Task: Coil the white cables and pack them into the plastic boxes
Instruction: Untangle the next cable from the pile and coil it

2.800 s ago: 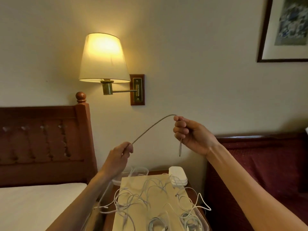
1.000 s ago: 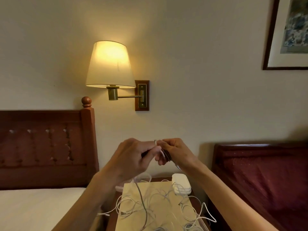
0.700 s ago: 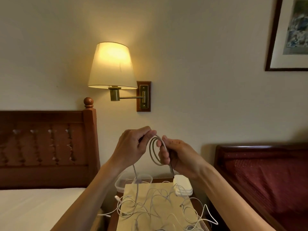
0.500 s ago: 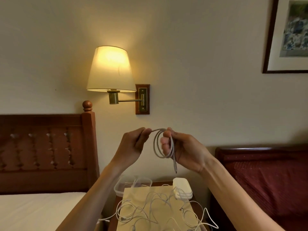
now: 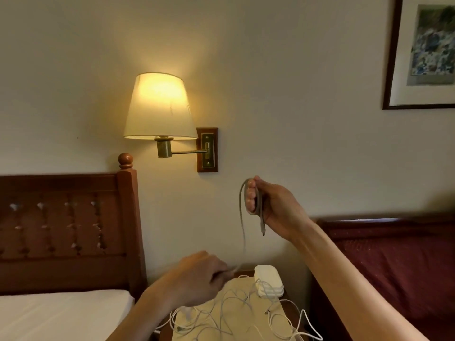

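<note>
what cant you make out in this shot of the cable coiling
Head view only:
- Left hand: motion-blurred, so its grip on the cable is unclear.
- Coil in the right hand: fingers cover part of the loops, so no count is possible.
- Loose cables on the nightstand: cut off by the bottom edge; tangled and too thin to count.
- Plastic boxes: none clearly visible; the left hand and the bottom edge hide where they might sit.

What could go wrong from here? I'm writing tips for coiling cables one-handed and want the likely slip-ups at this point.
1. The coil sits loosely over the right hand fingers, its plug end dangling; the loops might slip off.
2. The left hand grips the tail low, just above the tangled loose cables on the nightstand; the next pull could drag or knot them.
3. A snagged cable might tug the white lids.
</note>
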The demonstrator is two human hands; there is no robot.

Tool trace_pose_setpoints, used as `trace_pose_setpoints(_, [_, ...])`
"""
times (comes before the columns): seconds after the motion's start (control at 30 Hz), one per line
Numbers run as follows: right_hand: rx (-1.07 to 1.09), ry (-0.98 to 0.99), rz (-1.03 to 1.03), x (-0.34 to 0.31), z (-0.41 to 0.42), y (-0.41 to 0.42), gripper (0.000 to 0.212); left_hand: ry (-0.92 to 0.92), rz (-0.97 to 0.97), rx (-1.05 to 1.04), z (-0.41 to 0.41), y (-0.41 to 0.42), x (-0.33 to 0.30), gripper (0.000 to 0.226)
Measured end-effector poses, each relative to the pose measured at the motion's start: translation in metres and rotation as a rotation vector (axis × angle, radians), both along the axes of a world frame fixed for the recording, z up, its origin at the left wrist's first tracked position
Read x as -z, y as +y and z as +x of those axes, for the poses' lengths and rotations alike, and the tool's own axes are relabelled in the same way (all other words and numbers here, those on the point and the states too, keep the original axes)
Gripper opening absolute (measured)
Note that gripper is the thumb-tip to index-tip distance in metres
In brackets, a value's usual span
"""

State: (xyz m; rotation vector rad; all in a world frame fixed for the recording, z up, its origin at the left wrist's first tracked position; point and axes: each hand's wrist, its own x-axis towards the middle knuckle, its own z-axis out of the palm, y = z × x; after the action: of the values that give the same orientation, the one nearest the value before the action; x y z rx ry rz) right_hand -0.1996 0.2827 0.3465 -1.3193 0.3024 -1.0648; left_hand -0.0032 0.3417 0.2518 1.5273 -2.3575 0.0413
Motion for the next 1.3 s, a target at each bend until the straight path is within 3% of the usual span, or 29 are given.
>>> trace_pose_setpoints(0.13, [0.156,0.277,-0.267,0.02,0.013,0.007,0.034,0.129,-0.287,0.217,-0.014,0.024,-0.048,0.035])
trace_pose_setpoints(0.27, [0.195,0.443,-0.446,0.033,0.013,0.018,0.038,0.149,-0.593,0.18,0.006,0.021,-0.071,0.024])
trace_pose_setpoints(0.47, [-0.014,0.391,-0.313,0.035,0.011,0.027,0.039,0.171,-0.719,0.117,0.021,0.0,-0.063,0.032])
trace_pose_setpoints(0.57, [-0.179,0.302,-0.129,0.032,0.007,0.027,0.033,0.241,-0.703,0.124,0.024,-0.01,-0.053,0.026])
trace_pose_setpoints(0.73, [-0.353,0.045,0.113,0.035,-0.002,0.017,0.026,0.395,-0.58,0.103,0.045,-0.027,-0.031,0.033])
trace_pose_setpoints(0.9, [-0.317,-0.037,0.229,0.028,-0.017,0.013,0.029,0.54,-0.419,-0.002,0.075,-0.03,0.004,0.02])
trace_pose_setpoints(1.1, [-0.326,-0.07,0.331,0.027,-0.01,0.015,0.031,0.477,-0.141,-0.264,0.075,-0.028,0.013,0.013])
trace_pose_setpoints(1.17, [-0.36,-0.095,0.358,0.029,-0.004,0.017,0.03,0.729,-0.054,-0.323,0.056,-0.025,0.01,0.006])
trace_pose_setpoints(1.3, [-0.451,-0.143,0.372,0.032,0.009,0.019,0.024,1.668,0.162,-0.246,0.013,-0.017,-0.009,0.011])
